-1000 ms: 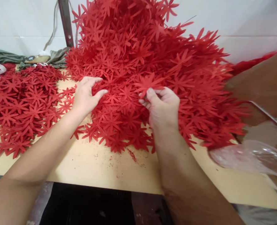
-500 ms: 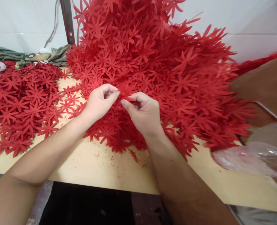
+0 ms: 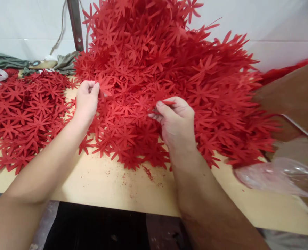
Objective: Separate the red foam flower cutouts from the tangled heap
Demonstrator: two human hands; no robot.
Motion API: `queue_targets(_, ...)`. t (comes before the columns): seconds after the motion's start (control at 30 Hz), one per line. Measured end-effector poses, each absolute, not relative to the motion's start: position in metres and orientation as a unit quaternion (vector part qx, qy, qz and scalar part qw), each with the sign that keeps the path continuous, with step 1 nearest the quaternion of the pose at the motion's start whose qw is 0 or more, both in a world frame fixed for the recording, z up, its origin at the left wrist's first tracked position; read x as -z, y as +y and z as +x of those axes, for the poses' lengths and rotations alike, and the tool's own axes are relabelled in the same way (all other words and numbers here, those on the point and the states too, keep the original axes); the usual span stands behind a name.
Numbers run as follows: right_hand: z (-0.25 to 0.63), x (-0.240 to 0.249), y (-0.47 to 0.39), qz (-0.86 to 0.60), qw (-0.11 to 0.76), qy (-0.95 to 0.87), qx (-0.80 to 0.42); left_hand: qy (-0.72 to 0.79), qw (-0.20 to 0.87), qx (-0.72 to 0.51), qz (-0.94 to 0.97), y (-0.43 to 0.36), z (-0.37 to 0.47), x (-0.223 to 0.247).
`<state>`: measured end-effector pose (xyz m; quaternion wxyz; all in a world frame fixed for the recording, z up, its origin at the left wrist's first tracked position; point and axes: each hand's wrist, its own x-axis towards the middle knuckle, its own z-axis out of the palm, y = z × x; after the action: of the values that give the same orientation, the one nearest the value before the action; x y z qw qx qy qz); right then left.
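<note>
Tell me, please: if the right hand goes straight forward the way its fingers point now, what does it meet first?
Probably the big pile of red flower cutouts; the right hand already touches its lower slope.

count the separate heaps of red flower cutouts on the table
2. The big mound rises mid-table against the wall, both hands at its front. A flatter spread lies at the left. More red at the far right edge may be hidden.

A pale wooden table carries red crumbs near its front edge. Grey-green cloth lies bunched at the back left beside a dark metal post; clear plastic wrap sits at the right, before a white wall
</note>
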<state>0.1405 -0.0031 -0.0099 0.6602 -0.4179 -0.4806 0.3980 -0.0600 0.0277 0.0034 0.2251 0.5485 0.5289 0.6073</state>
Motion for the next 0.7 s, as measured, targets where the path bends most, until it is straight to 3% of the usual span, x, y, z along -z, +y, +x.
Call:
queue_targets(0.27, 0.135, 0.011, -0.006, -0.410, 0.621, -0.496, -0.447, 0.506, 0.148, -0.528, 0.666, 0.006, -0.038, -0.009)
queue_targets(0.47, 0.128, 0.010, -0.013, -0.374, 0.608, -0.532, -0.455, 0.460, 0.285, -0.486, 0.687, -0.015, -0.010, -0.012)
queue_targets(0.7, 0.125, 0.004, -0.021, -0.385, 0.561, -0.567, -0.464, 0.483, 0.341, -0.511, 0.624, -0.011, -0.013, -0.015)
